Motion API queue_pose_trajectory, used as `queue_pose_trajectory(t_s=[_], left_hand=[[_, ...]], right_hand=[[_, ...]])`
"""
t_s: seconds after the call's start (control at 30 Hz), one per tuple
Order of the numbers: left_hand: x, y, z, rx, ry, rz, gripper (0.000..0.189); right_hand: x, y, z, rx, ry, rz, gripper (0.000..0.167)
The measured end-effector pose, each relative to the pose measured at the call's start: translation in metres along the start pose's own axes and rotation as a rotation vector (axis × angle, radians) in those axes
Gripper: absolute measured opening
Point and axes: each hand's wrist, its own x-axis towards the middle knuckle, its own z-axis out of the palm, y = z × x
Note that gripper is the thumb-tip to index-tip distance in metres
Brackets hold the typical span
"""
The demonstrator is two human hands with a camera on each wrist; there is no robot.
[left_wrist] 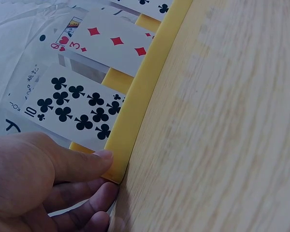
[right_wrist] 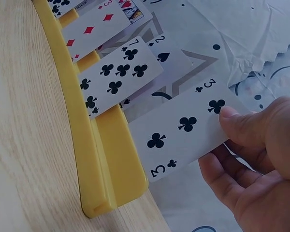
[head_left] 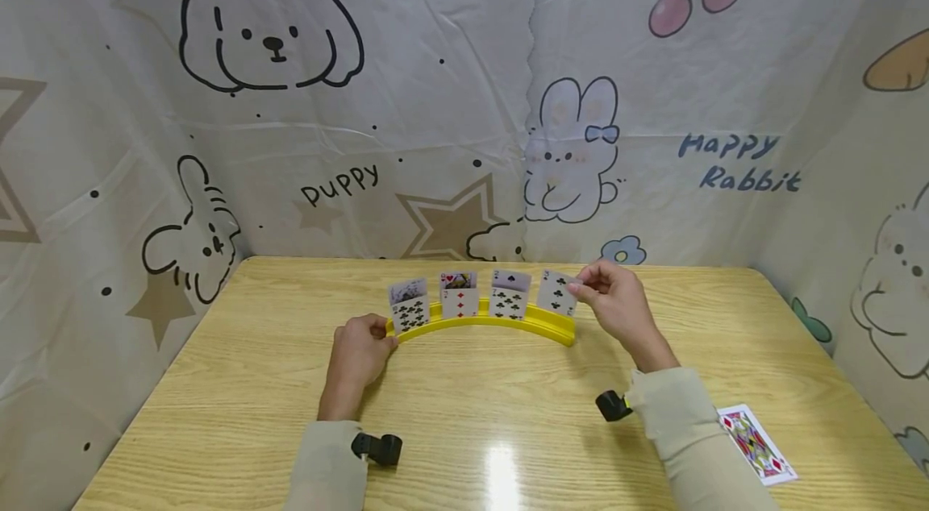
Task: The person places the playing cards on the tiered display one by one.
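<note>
A curved yellow card holder (head_left: 553,324) stands on the table. My left hand (head_left: 360,351) grips its left end, thumb in front and fingers at the end in the left wrist view. Between thumb and fingers, my right hand (head_left: 618,308) pinches a three of clubs (right_wrist: 187,124) by its outer edge. This card's lower edge is at the back of the holder's right end; I cannot tell if it sits in a slot. Upright in the front row are a ten of clubs (left_wrist: 75,106), a three of diamonds (left_wrist: 113,41) and a seven of clubs (right_wrist: 121,77).
Behind the front row stand a queen of hearts (head_left: 459,279), a two of spades (right_wrist: 171,63) and a partly covered card (head_left: 408,290). A king of diamonds (head_left: 758,446) lies face up beside my right sleeve. A printed cloth (head_left: 435,132) hangs behind the wooden table (head_left: 464,414).
</note>
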Motion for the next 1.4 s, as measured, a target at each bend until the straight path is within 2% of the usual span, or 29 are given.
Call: queue_pose_trajectory(t_s=[0.6,0.97,1.4], left_hand=[[0.0,0.0,0.002,0.003,0.009,0.008,0.031],[0.0,-0.001,0.002,0.002,0.013,0.011,0.031],[0.001,-0.001,0.002,0.004,0.014,0.003,0.033]], right_hand=[[-0.003,0.003,0.003,-0.021,-0.015,0.051,0.012],[-0.004,0.006,0.004,-0.031,-0.02,0.025,0.013],[-0.004,0.004,-0.009,-0.04,-0.119,0.006,0.023]])
